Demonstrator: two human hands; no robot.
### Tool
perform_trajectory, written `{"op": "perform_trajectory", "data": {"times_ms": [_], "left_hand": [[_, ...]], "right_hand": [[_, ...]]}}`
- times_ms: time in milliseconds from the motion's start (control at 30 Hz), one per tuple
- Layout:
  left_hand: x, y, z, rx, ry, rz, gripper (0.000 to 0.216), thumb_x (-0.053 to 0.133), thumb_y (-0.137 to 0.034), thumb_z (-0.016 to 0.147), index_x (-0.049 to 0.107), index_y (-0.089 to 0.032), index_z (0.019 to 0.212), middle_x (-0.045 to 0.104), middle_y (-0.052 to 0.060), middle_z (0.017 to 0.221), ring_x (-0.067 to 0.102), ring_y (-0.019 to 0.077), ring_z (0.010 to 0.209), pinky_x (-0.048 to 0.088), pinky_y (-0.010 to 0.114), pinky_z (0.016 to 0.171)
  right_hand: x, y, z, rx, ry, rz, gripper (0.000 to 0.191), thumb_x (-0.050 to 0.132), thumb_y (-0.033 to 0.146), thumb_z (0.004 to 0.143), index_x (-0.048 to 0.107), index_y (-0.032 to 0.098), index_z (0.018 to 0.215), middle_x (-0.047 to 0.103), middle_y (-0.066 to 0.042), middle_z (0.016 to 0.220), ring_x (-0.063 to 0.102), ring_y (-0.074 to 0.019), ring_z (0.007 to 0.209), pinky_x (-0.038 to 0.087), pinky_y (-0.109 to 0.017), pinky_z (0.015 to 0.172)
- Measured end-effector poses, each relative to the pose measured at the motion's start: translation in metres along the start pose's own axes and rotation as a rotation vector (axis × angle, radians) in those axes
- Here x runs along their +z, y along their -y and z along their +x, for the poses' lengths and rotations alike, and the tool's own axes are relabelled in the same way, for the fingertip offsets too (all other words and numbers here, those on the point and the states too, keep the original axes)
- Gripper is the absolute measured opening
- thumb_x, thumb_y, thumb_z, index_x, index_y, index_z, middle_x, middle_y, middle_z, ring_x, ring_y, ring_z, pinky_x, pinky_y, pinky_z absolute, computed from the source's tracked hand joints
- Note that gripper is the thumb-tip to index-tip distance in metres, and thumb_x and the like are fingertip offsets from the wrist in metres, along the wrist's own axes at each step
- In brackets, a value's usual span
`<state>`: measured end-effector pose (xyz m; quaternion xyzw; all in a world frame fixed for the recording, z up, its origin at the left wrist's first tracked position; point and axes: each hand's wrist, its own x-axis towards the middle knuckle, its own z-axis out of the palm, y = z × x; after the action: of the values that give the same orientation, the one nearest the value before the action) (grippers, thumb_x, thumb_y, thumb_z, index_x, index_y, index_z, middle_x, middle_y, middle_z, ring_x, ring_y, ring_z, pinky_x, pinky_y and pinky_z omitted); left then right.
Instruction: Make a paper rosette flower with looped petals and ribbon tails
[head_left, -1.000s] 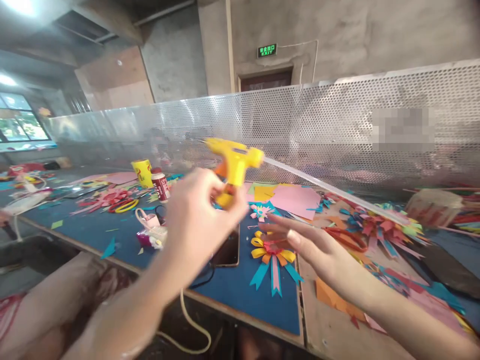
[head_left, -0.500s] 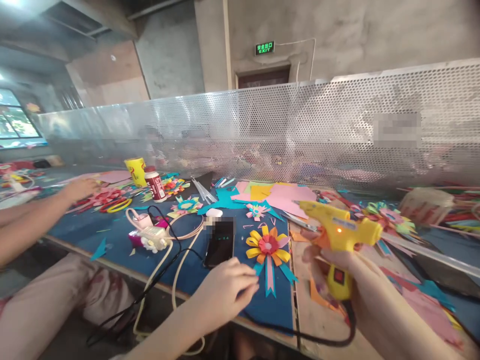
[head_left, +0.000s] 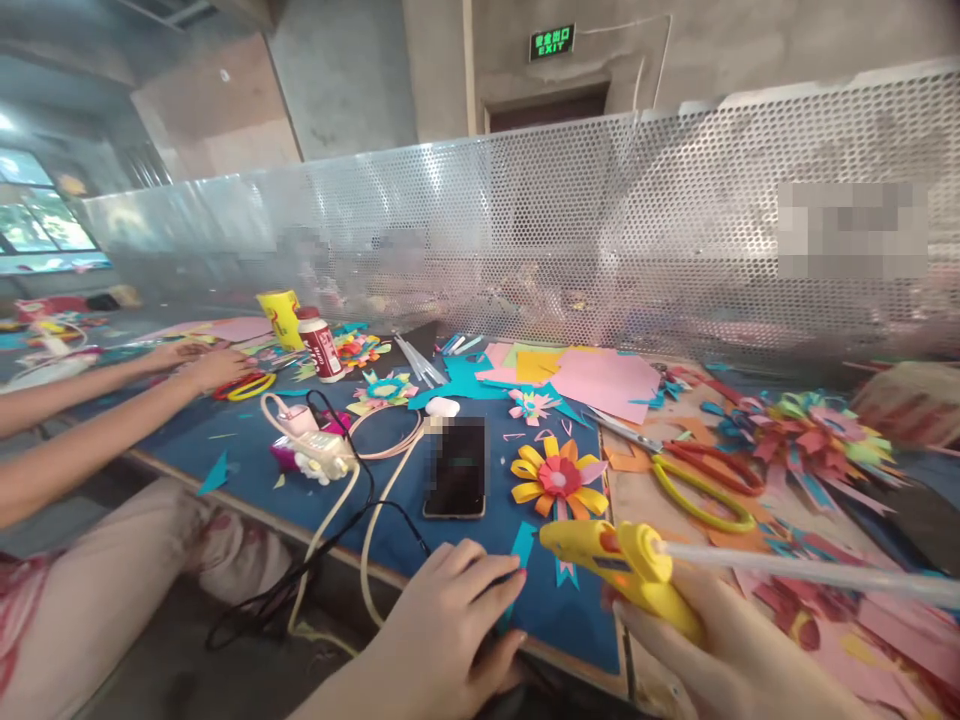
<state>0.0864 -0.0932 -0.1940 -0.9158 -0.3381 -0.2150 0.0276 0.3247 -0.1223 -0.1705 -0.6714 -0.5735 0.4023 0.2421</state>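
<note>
My left hand (head_left: pixel 450 610) is closed at the near table edge, a blue paper strip (head_left: pixel 523 545) between its thumb and fingers. My right hand (head_left: pixel 720 630) grips a yellow hot glue gun (head_left: pixel 622 560), its nozzle pointing left near the strip. From the back of the gun sticks a long clear glue stick (head_left: pixel 787 568). Just beyond lies a paper flower (head_left: pixel 559 480) with yellow and orange loops and a red centre; the gun partly covers its ribbon tails. Whether the strip joins the flower I cannot tell.
A phone (head_left: pixel 456 470), a power strip (head_left: pixel 319 455) and loose cables lie to the left. Scissors with yellow and red handles (head_left: pixel 705 500) rest on the right. Coloured paper (head_left: pixel 607 380) and a bottle (head_left: pixel 319 345) stand farther back. Another person's arms (head_left: pixel 142 420) reach in from the left.
My right hand has brought the glue gun down and left, beside the flower's ribbons. The blue strip now shows in my left hand. The other person's second hand has come into view.
</note>
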Motion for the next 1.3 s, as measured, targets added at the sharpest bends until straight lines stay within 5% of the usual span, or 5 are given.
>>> {"op": "perform_trajectory", "data": {"times_ms": [233,367,733,1067,1300], "left_hand": [[0.001,-0.003,-0.003,-0.010,-0.045,-0.010,0.034,0.056,-0.021,0.078,0.062,-0.015,0.111,0.067,0.005,0.109,0.055,0.0219,0.085,0.054,0.037,0.073],[0.000,-0.002,-0.003,-0.013,-0.039,-0.027,0.036,0.057,-0.020,0.076,0.062,-0.015,0.112,0.067,0.005,0.110,0.055,0.0217,0.085,0.055,0.037,0.074],[-0.001,-0.002,-0.004,-0.018,0.059,-0.086,0.040,0.052,-0.015,0.078,0.058,-0.012,0.117,0.063,0.009,0.116,0.053,0.0221,0.090,0.055,0.039,0.079],[0.000,-0.001,-0.005,0.007,0.056,-0.044,0.039,0.051,-0.015,0.078,0.059,-0.013,0.116,0.063,0.008,0.115,0.053,0.0221,0.091,0.055,0.037,0.080],[0.002,0.001,-0.005,0.028,0.065,-0.003,0.042,0.051,-0.016,0.079,0.056,-0.013,0.120,0.062,0.009,0.117,0.053,0.0210,0.093,0.055,0.034,0.081]], "right_hand": [[0.001,-0.004,0.029,-0.129,-0.041,-0.121,0.028,0.054,0.046,0.078,0.057,0.018,0.077,0.056,0.002,0.057,0.049,-0.0104,0.043,0.038,-0.020,0.043],[0.001,-0.006,0.035,-0.062,0.044,-0.144,0.030,0.046,0.047,0.083,0.053,0.017,0.080,0.057,0.003,0.059,0.043,-0.0067,0.034,0.035,-0.020,0.039],[-0.004,0.009,0.033,-0.068,0.066,-0.113,0.026,0.047,0.042,0.083,0.051,0.017,0.077,0.055,0.001,0.066,0.045,-0.0066,0.037,0.030,-0.019,0.035],[-0.005,0.015,0.032,-0.030,0.067,-0.086,0.018,0.050,0.035,0.081,0.049,0.017,0.082,0.042,0.007,0.051,0.040,-0.0080,0.040,0.027,-0.019,0.037],[-0.008,0.016,0.030,-0.104,0.089,-0.089,0.018,0.047,0.035,0.082,0.049,0.017,0.077,0.048,0.005,0.061,0.040,-0.0059,0.042,0.028,-0.019,0.040]]}}
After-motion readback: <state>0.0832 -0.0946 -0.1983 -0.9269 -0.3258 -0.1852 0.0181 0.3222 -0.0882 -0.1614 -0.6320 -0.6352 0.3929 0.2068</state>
